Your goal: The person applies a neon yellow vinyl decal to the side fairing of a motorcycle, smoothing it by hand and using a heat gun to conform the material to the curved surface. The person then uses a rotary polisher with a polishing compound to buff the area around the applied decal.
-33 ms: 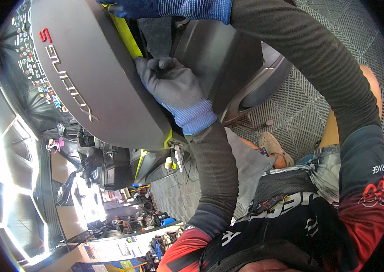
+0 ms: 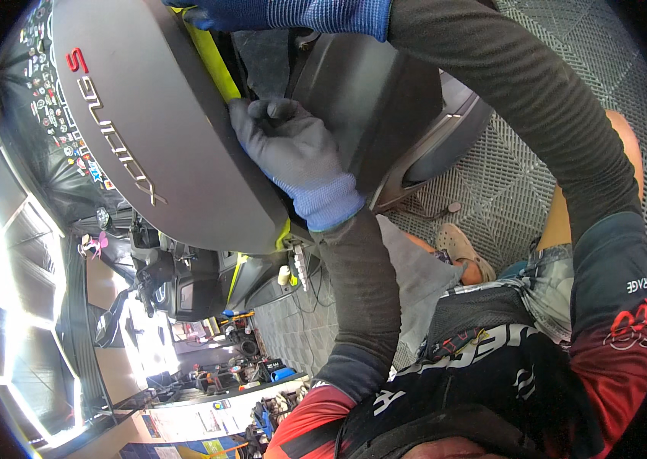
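A dark grey scooter body panel (image 2: 170,145) with raised lettering fills the upper left, edged by a bright yellow trim strip (image 2: 216,65). My left hand (image 2: 293,157), in a grey glove with a blue cuff, rests against the seam by the strip, fingers curled inward; what they hold is hidden. My right hand (image 2: 277,14), in a dark blue glove and cropped by the top edge, has its fingers curled over the upper part of the strip. A black inner fairing (image 2: 369,99) lies just right of my left hand.
Below the panel are more scooter bodywork (image 2: 193,283), a white power strip (image 2: 302,271) and cables. Someone's foot in a tan clog (image 2: 457,245) rests on the grey lattice floor (image 2: 591,92). A cluttered workbench (image 2: 224,405) stands at the lower left, beneath bright ceiling lights.
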A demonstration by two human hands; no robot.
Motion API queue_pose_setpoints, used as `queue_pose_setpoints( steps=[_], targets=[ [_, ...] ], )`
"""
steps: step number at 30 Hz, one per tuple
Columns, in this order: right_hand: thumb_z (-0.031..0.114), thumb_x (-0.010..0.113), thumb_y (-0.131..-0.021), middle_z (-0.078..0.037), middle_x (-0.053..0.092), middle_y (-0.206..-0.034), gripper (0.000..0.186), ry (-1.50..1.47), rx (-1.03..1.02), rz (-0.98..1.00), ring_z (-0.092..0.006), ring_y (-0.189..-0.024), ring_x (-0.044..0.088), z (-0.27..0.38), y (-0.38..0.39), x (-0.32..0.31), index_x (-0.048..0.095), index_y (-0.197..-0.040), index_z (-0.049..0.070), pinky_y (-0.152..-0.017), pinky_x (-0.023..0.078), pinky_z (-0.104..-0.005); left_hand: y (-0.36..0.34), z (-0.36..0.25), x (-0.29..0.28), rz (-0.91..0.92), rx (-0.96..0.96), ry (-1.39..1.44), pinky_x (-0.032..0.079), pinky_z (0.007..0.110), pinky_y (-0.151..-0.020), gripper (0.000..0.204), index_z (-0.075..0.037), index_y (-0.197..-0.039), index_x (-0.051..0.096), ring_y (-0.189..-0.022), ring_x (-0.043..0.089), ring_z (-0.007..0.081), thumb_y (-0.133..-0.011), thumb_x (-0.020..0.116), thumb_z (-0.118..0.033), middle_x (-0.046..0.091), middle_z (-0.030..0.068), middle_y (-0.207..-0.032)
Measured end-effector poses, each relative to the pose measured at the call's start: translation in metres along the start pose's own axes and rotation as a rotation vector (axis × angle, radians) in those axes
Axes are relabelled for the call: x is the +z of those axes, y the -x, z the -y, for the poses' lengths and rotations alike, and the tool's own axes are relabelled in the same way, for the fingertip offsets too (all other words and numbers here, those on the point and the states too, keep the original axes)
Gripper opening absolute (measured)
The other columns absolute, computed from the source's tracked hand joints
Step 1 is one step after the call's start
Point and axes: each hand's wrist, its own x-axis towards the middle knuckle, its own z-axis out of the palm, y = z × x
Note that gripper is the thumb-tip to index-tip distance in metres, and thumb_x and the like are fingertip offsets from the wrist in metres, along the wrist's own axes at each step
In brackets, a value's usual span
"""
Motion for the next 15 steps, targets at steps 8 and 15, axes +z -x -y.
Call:
queue_pose_setpoints(
  steps=[8, 15],
  targets=[
    [0.016, 0.068, -0.080, -0.013, 0.076, -0.088, 0.014, 0.015, 0.032, 0.019, -0.0307, -0.085, 0.077, -0.013, -0.003, -0.012, 0.079, -0.086, 0.010, -0.071, 0.060, -0.0440, 0.068, -0.033, 0.033, 0.056, -0.206, -0.566, 0.056, 0.034, -0.091, 0.039, 0.004, -0.136, 0.055, -0.116, 0.064, 0.0270, -0.103, 0.058, -0.017, 0.058, 0.0186, -0.138],
    [0.024, 0.068, -0.081, -0.014, 0.075, -0.090, 0.018, 0.036, 0.050, 0.010, -0.0334, -0.086, 0.075, -0.023, -0.004, -0.018, 0.076, -0.088, 0.010, -0.074, 0.058, -0.0458, 0.037, -0.024, 0.048, 0.782, 0.841, -1.908, 0.033, 0.054, -0.118, 0.074, -0.005, -0.154, 0.042, -0.147, 0.031, 0.0513, -0.092, 0.073, -0.033, 0.029, 0.0347, -0.159]
  ],
)
